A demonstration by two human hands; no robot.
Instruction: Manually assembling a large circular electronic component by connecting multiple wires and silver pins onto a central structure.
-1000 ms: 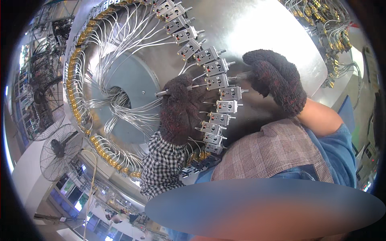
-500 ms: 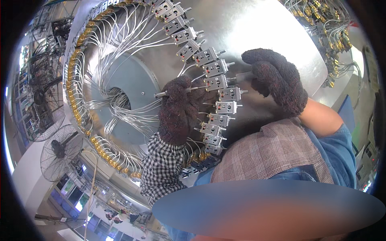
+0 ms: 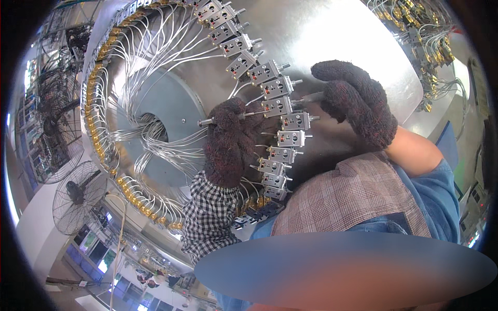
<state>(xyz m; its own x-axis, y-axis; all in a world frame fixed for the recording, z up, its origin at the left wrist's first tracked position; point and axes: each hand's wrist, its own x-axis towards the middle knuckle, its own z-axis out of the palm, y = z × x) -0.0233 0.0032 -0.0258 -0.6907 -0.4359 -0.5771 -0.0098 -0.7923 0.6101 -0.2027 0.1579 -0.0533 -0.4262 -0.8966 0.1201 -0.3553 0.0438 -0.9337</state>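
Note:
My left hand [image 3: 228, 140], in a dark knitted glove and checked sleeve, is closed around a slim metal rod-shaped tool [image 3: 206, 122]. Its thin end points right, up to a small silver metal block [image 3: 277, 106] in the curved row. On the other side of that block is my right hand [image 3: 358, 101], also gloved, with its fingers bent together. A pale, flat-looking piece [image 3: 313, 97] sticks out from its fingers toward the block's stub; its kind is unclear. White wires [image 3: 176, 142] run behind my left hand, which hides part of them.
Similar metal blocks [image 3: 291, 138] line the right rim of a round metal fixture, and gold-coloured connectors [image 3: 94, 103] line its left rim. A shiny metal surface [image 3: 358, 31] lies beyond my right hand. More wired connectors [image 3: 428, 46] are at far right. A fan [image 3: 78, 192] stands left.
My right hand has shifted very slightly left and up, with the pale piece. My left hand and its tool stay almost in place.

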